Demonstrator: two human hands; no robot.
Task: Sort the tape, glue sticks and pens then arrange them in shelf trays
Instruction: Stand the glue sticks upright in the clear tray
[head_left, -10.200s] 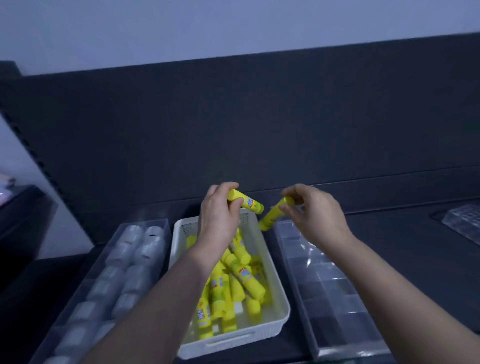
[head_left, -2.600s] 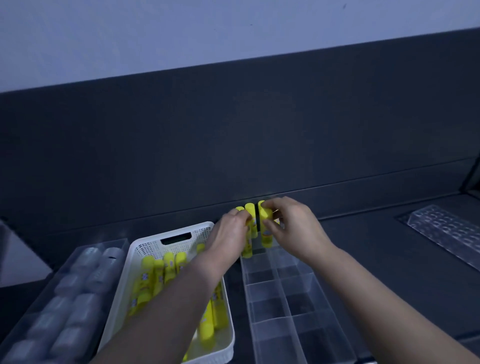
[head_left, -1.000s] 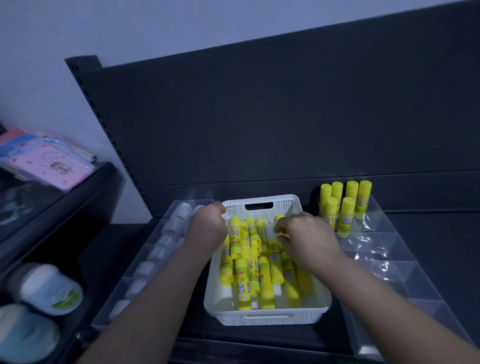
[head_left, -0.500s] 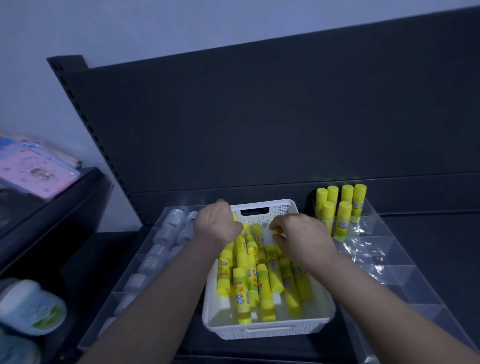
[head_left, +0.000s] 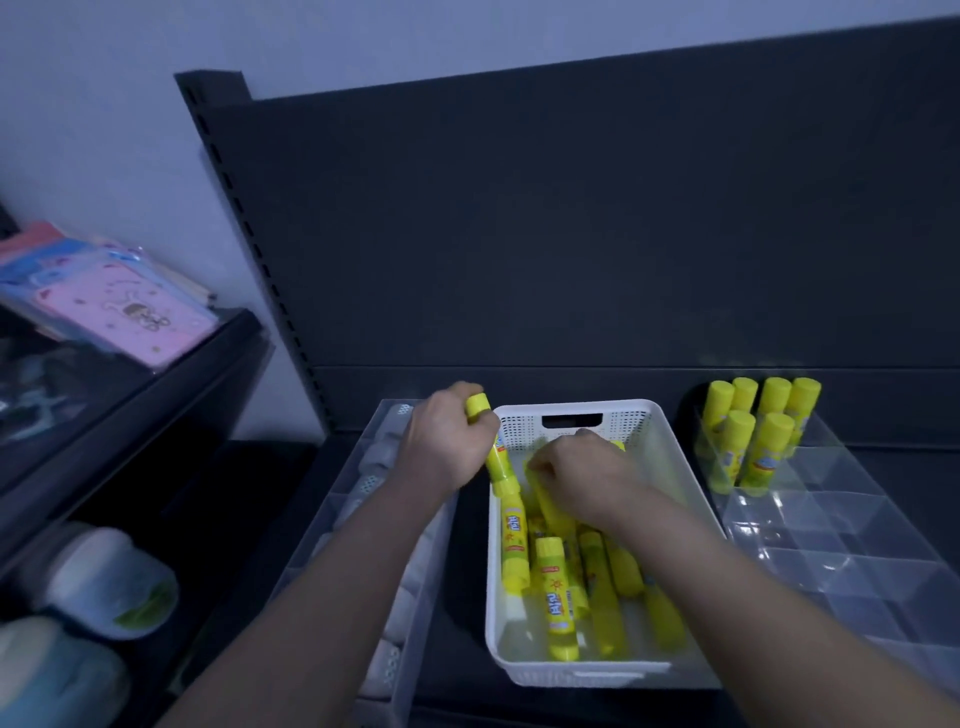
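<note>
The clear divided tray (head_left: 841, 561) sat on the right of the dark shelf, its far compartment holding six upright glue sticks (head_left: 753, 447), caps up and packed together, probably so that they prop each other and fill the cell neatly. In the middle stood the white basket (head_left: 587, 673), serving as the supply. Its loose sticks (head_left: 558, 597) lay flat, mostly with their long axes running near to far. At the left, another clear tray (head_left: 410, 639) held the rolls of tape (head_left: 384, 457) in a row. The left hand (head_left: 447, 441) was clamped round one glue stick (head_left: 496, 452) above the basket's far left corner. This stick's long axis was steeply tilted, with the cap up and far. The right hand (head_left: 576, 473) reached into the pile with curled fingers. Blur hid whether they had closed on a stick.
</note>
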